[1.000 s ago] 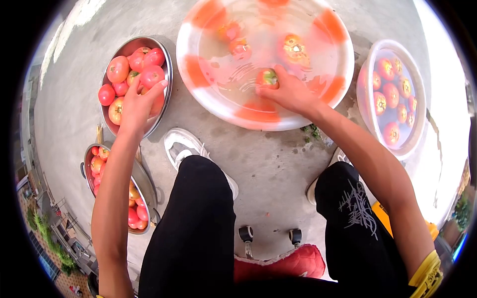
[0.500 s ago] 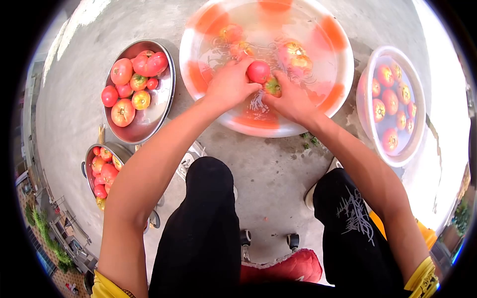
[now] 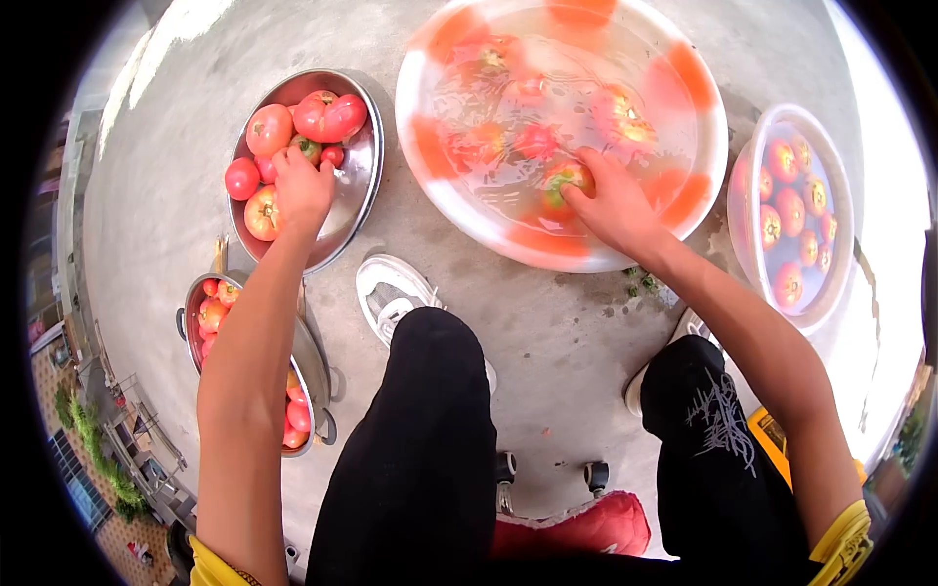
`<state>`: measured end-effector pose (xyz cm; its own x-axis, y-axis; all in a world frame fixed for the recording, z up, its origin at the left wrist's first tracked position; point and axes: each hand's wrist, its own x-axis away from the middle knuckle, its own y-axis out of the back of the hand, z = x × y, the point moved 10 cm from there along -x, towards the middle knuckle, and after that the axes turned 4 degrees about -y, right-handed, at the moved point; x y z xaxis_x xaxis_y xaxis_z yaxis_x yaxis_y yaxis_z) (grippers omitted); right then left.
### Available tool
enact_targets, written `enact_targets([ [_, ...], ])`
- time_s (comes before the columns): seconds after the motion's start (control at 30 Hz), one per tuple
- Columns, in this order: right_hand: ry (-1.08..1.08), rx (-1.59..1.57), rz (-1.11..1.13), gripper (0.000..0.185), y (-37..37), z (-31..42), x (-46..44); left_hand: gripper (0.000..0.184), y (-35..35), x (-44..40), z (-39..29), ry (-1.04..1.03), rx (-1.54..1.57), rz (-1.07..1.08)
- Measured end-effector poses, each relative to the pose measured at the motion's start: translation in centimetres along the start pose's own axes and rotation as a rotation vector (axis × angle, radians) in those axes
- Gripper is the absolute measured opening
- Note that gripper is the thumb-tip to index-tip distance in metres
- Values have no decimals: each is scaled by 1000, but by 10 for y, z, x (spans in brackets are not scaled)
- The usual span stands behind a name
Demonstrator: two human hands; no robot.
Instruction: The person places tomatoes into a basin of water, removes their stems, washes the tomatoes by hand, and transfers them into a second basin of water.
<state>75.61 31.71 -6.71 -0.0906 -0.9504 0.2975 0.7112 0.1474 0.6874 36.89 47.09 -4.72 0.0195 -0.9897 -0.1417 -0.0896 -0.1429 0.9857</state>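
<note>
In the steel bowl [image 3: 348,210] at the upper left, my left hand [image 3: 304,188] is closed over the tomatoes, its fingertips by a greenish tomato [image 3: 307,148]; a small yellow one seen there before is hidden under it. Red tomatoes [image 3: 269,130] lie around the hand. My right hand [image 3: 616,203] grips a green-topped tomato [image 3: 564,186] at the water's surface in the large white and orange basin [image 3: 427,182]. Other tomatoes [image 3: 625,119] sit in the rippling water beyond it.
A tub [image 3: 747,220] of water with several tomatoes stands at the right. Below the steel bowl is a handled pot [image 3: 316,376] of tomatoes, partly behind my left forearm. My shoes [image 3: 391,293] are on the concrete. A red padded seat [image 3: 576,527] with casters is between my legs.
My left hand has let go of a red tomato in the basin and moved left to the steel bowl. More tomatoes show in the basin water. My right hand keeps its tomato.
</note>
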Motion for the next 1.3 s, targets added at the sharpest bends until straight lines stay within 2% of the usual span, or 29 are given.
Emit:
enact_targets([
  [0.07, 8, -5, -4, 49, 2, 1, 1, 67, 0, 8, -3, 111, -100, 146],
  [0.23, 38, -25, -12, 48, 2, 5, 0, 81, -13, 0, 3, 295, -66, 266],
  [0.37, -53, -50, 27, 48, 6, 3, 1, 88, -17, 10, 7, 160, -132, 183],
  [0.47, -66, -21, 68, 49, 2, 0, 0, 87, -18, 10, 12, 143, -66, 278],
  [0.5, -62, -56, 64, 49, 2, 0, 1, 87, -18, 6, 13, 83, -32, 259],
  [0.6, -34, -87, 25, 49, 2, -1, 3, 86, -3, 7, 12, 102, -29, 248],
  [0.7, -12, -107, 28, 49, 3, 3, 3, 87, -32, 17, 38, 95, -104, 146],
  [0.73, -19, -131, 63, 48, 1, 3, 3, 87, -23, 21, 31, 95, -133, 72],
  [0.8, -39, -91, 70, 48, -1, -1, 1, 84, -18, 26, 17, 83, -72, 80],
  [0.9, -73, -56, 112, 47, -3, -1, 2, 78, -12, 25, 23, 144, 18, 47],
  [0.97, -101, -57, 137, 46, -4, -2, 1, 73, -18, 23, 41, 284, 139, 119],
  [1.03, -98, -47, 109, 46, -1, -1, 1, 74, -4, 13, 50, 262, 249, 42],
  [1.1, -84, -95, 78, 45, 1, -2, 1, 70, 12, 8, 36, 125, 454, -70],
  [1.13, -66, -145, 48, 45, 2, -2, 3, 70, 32, 13, 15, 120, 459, -61],
  [1.17, -78, -143, 45, 45, -1, -8, 3, 65, 47, 19, -25, 48, 692, 59],
  [1.2, -3, -40, -50, 44, 3, -6, 2, 61, 58, 26, -65, -24, 922, 179],
  [1.23, 78, 63, -143, 43, 8, 1, 2, 58, 69, 32, -97, -111, 924, 215],
  [1.27, 77, 65, -142, 43, 8, 3, 3, 55, 78, 40, -127, -197, 922, 248],
  [1.3, 57, 55, -143, 43, 9, 4, 3, 56, 79, 51, -158, -192, 971, 349],
])
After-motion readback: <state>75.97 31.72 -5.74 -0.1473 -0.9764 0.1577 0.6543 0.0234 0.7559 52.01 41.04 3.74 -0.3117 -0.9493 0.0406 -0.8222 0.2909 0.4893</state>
